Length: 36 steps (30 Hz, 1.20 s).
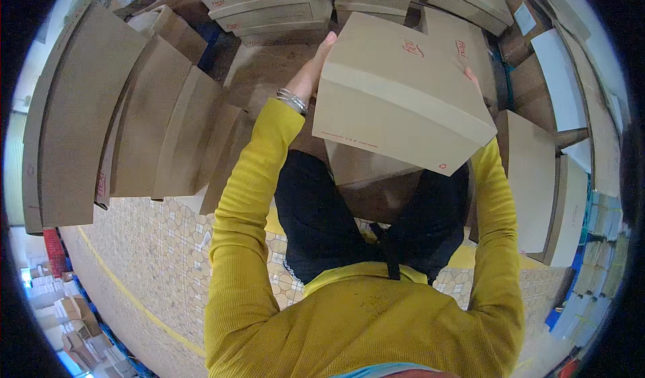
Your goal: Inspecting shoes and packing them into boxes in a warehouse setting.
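Observation:
A light brown lidded cardboard box (403, 86) with red print is held up in front of me, tilted, above my knees. My left hand (310, 72) presses against its left side, thumb pointing up along the edge, silver bangles on the wrist. On the opposite side my right hand (472, 77) grips the box; only a few fingertips show and the rest is hidden behind it. Beneath the held box, another cardboard box (366, 163) shows between my legs.
Stacked cardboard boxes (269, 9) rise at the far side. Tall boxes stand on the left (80, 116) and the right (529, 183). The patterned tile floor (168, 244) carries a yellow line (127, 291). Paper stacks (594, 277) sit at the lower right.

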Each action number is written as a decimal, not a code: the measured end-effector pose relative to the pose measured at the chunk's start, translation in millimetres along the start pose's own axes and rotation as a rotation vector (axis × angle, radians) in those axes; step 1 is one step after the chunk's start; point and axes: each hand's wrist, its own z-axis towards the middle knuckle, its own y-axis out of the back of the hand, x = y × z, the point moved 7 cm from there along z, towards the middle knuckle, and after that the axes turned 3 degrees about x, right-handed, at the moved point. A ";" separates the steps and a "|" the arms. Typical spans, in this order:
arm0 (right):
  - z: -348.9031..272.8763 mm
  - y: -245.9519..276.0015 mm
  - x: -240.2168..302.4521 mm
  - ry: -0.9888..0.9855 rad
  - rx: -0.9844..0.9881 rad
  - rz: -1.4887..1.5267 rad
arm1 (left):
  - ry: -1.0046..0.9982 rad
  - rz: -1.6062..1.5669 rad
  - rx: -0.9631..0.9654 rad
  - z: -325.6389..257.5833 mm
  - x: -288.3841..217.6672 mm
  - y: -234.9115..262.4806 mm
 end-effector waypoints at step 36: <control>-148.8 -112.0 -117.5 0.926 -0.350 -1.817 | -0.554 0.122 -0.745 -64.9 21.1 88.9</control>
